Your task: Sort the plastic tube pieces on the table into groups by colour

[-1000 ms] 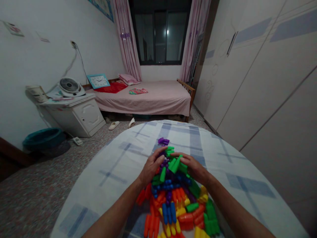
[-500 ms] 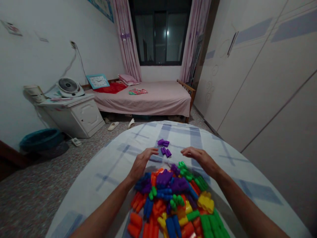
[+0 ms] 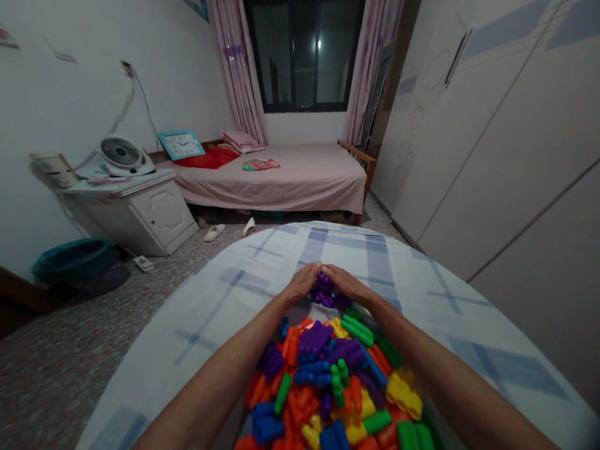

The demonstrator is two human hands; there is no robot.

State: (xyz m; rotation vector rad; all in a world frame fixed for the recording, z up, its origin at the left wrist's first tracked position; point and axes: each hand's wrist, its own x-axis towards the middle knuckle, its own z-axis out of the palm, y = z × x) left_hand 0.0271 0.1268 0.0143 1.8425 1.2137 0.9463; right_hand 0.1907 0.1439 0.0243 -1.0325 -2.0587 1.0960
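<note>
Several purple plastic building pieces [image 3: 324,295] lie at the far side of the heap, between my hands. My left hand [image 3: 302,284] rests along their left side with its fingers stretched out. Along their right side is my right hand [image 3: 344,283], fingers also straight, its tips meeting those of the left in a pointed arch. Neither hand is closed round a piece. Nearer to me, between my forearms, is a big heap of plastic pieces [image 3: 312,378] in orange, blue, green, yellow and purple. What lies under the heap is mostly hidden.
The round table wears a white and blue checked cloth [image 3: 225,312]. Beyond it stands a bed [image 3: 290,178] with a pink sheet. A white cabinet [image 3: 164,212] with a fan [image 3: 122,155] is at the left, near a teal bin [image 3: 75,259]. A wardrobe [image 3: 492,156] lines the right.
My hands have come together from both sides at the far end of the heap. The loose purple pieces now sit closer to the heap, gathered between my hands.
</note>
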